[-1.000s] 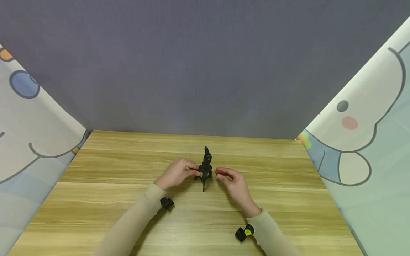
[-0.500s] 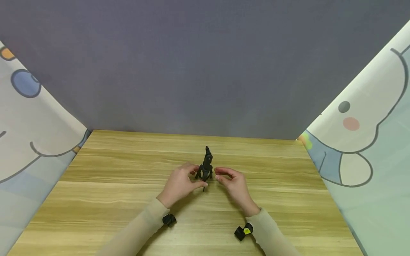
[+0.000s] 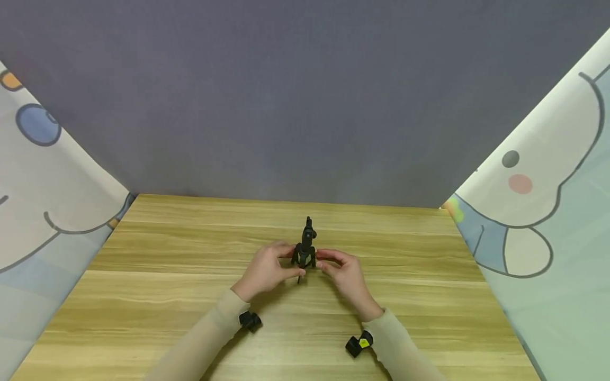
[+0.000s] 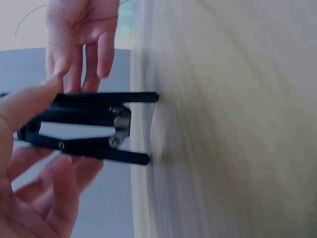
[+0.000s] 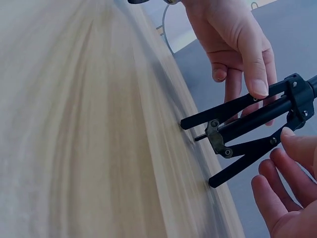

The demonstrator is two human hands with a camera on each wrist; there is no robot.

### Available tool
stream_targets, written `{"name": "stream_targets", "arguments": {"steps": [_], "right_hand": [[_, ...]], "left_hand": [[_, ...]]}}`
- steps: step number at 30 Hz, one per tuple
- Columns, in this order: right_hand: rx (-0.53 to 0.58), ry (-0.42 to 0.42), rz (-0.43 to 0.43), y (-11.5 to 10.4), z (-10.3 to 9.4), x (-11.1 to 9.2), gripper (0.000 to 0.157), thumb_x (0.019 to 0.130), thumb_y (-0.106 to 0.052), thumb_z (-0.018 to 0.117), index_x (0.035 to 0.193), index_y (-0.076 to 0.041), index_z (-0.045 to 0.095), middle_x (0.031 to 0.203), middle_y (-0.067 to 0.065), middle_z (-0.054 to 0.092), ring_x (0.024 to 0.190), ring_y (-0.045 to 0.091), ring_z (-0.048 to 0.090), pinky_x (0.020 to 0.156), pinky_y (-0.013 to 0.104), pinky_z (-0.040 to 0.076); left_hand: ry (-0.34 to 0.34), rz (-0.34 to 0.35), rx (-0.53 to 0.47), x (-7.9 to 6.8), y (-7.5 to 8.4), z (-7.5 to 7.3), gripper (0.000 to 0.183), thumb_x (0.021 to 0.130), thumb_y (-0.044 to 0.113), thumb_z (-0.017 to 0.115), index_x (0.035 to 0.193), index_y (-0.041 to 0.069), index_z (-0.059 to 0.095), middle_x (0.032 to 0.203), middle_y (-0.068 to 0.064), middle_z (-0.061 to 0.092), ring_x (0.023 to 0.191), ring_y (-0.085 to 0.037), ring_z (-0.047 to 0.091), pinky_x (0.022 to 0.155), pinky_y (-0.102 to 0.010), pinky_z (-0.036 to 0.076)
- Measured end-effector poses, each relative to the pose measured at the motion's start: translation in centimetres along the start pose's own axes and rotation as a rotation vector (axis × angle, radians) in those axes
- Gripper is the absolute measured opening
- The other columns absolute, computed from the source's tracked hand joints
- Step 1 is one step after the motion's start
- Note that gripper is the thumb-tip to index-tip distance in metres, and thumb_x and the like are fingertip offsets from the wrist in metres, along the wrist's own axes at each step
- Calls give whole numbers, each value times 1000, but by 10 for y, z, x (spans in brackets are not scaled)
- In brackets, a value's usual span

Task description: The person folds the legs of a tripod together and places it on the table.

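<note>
The black tripod point(image 3: 307, 238) is mine to steady, just below the centre of the head view, its legs pointing down to the table point(image 3: 305, 344). My left hand point(image 3: 267, 272) has thumb and fingers about its lower part: in the left wrist view the thumb lies across the upper leg point(image 4: 111, 97), with the fingers under the lower leg point(image 4: 119, 156). My right hand point(image 3: 350, 275) sits at the tripod's right side, fingers relaxed and parted from the thumb; the thumb tip appears to touch a hinge point(image 5: 273, 141) in the right wrist view, though how firmly I cannot tell. I judge the likeliest trouble is a leg folding or splaying if I push unevenly, since the legs turn on joints. Pressing from one side only could tip the whole thing, as its top rises well above my fingers. A fingertip might also get nipped between leg and bracket point(image 5: 218, 139). Whether every foot bears on the wood I can't make out. Around me, a grey panel point(image 3: 286, 95) closes off the top of the frame, and cartoon sheets line the far left and right. Wrist cameras point(image 3: 250, 320) ride below my hands, and my own left thumb blocks some of the tripod's base from above.
</note>
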State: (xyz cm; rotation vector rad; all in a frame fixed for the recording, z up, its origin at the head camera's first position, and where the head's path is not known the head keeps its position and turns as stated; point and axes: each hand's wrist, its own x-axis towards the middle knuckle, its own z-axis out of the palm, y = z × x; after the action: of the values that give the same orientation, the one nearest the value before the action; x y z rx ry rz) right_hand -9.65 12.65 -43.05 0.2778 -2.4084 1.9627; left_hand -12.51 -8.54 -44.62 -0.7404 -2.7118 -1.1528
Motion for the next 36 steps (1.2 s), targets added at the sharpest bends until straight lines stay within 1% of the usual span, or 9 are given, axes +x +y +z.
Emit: {"name": "stream_targets", "arguments": {"steps": [3, 7, 9, 16, 21, 25, 29, 32, 36], "right_hand": [[4, 5, -1, 1, 1, 0, 23, 80, 5, 69, 103, 6, 68, 103, 17, 67, 95, 30, 65, 77, 25, 52], [2, -4, 0, 0, 3, 0, 20, 79, 4, 71, 99, 5, 70, 99, 17, 69, 90, 27, 67, 73, 25, 54], [-13, -12, 4, 0, 4, 0, 18, 78, 4, 71, 97, 5, 71, 97, 17, 69, 88, 25, 67, 72, 25, 54], [-73, -3, 33, 1, 7, 2, 11, 78, -1, 73, 89, 2, 73, 91, 11, 71, 85, 18, 66, 70, 24, 53], [-40, -9, 54, 6, 9, 4, 7, 79, 0, 73, 86, 2, 72, 90, 11, 70, 82, 15, 65, 70, 23, 52], [-17, -14, 53, 8, 8, 5, 8, 79, 1, 72, 86, 5, 71, 90, 14, 70, 80, 14, 64, 69, 23, 52], [3, -47, 55, 9, 8, 5, 12, 78, 3, 72, 90, 6, 70, 92, 16, 69, 82, 16, 65, 71, 24, 53], [8, -80, 62, 10, 7, 5, 15, 78, 4, 72, 93, 5, 70, 93, 15, 69, 85, 18, 66, 75, 26, 53], [-4, -94, 67, 11, 8, 5, 15, 78, 3, 72, 93, 4, 70, 93, 13, 69, 88, 18, 65, 77, 26, 52]], "left_hand": [[-52, -1, -39, 2, -4, -3, 58, 70, 38, 82, 119, 12, 65, 106, 1, 64, 95, -15, 61, 81, -35, 50], [-124, -3, -127, 4, -9, -5, 55, 72, 37, 80, 120, 15, 64, 103, 9, 60, 97, -9, 60, 74, -28, 52], [-143, 2, -153, 4, -11, -6, 55, 73, 38, 79, 121, 15, 64, 103, 11, 59, 97, -8, 60, 72, -26, 52], [-147, 0, -159, 5, -14, -5, 54, 69, 29, 84, 118, 15, 64, 104, 11, 59, 97, -8, 60, 69, -24, 51], [-155, 7, -168, 7, -13, -6, 53, 69, 27, 84, 116, 14, 64, 103, 10, 60, 95, -9, 61, 69, -21, 51], [-166, 17, -184, 10, -12, -6, 53, 68, 25, 84, 116, 13, 64, 103, 10, 60, 95, -9, 61, 70, -21, 51], [-188, 19, -173, 11, -13, -8, 53, 70, 27, 83, 117, 15, 63, 104, 10, 60, 98, -9, 60, 74, -24, 51], [-205, 23, -177, 10, -14, -9, 55, 71, 29, 83, 120, 17, 61, 108, 10, 60, 102, -10, 58, 79, -28, 51], [-202, 47, -235, 11, -14, -12, 61, 72, 32, 82, 126, 21, 57, 118, 9, 58, 108, -13, 57, 84, -33, 50]]}}
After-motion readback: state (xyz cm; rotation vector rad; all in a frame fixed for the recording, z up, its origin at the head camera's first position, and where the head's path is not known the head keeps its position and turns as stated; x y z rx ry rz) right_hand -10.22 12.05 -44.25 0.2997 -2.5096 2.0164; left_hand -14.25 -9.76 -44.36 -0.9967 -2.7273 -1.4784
